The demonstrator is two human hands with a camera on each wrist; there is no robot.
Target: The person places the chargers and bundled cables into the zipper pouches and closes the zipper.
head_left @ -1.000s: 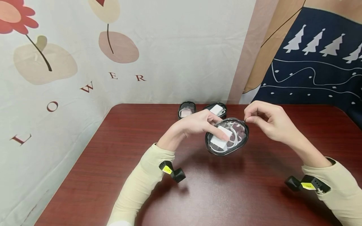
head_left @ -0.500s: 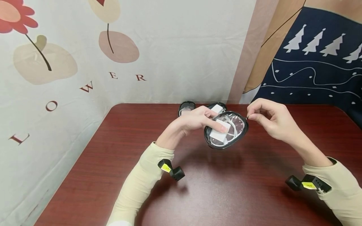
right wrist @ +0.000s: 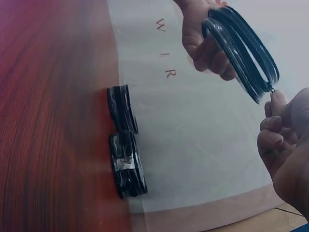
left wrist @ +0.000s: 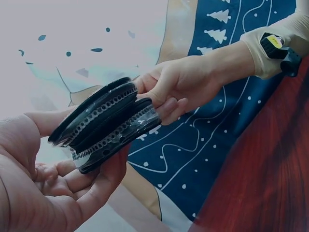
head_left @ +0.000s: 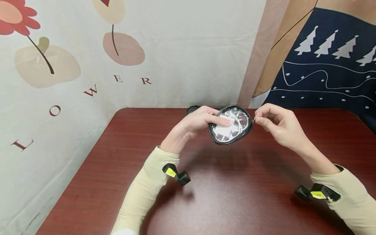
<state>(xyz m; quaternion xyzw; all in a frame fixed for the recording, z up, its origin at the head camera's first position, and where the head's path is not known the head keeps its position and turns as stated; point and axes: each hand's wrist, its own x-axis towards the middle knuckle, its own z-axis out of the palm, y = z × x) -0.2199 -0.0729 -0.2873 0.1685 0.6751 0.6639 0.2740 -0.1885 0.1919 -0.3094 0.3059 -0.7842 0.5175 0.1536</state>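
Note:
A small oval zip case [head_left: 236, 131] with clear faces and black trim is held up over the table. Through its face show a white block [head_left: 222, 132] and a coiled white cable [head_left: 239, 121]. My left hand [head_left: 202, 120] grips the case from the left, thumb across the clear face and fingers behind. At the right end, my right hand [head_left: 275, 125] pinches the zipper pull [right wrist: 272, 90] between thumb and forefinger. Seen edge-on in the right wrist view, the case's two halves stand apart along a slit that narrows toward the pull.
Two more black-trimmed clear cases stand at the table's back edge, a further one [right wrist: 122, 109] and a nearer one [right wrist: 127, 165]. In the head view they are mostly hidden behind the left hand and held case. A printed cloth [head_left: 188, 65] hangs behind the reddish-brown table [head_left: 235, 195].
The held case has moved up and slightly left in the head view, the left hand going with it. It now covers one rear case. The right hand keeps pinching the pull.

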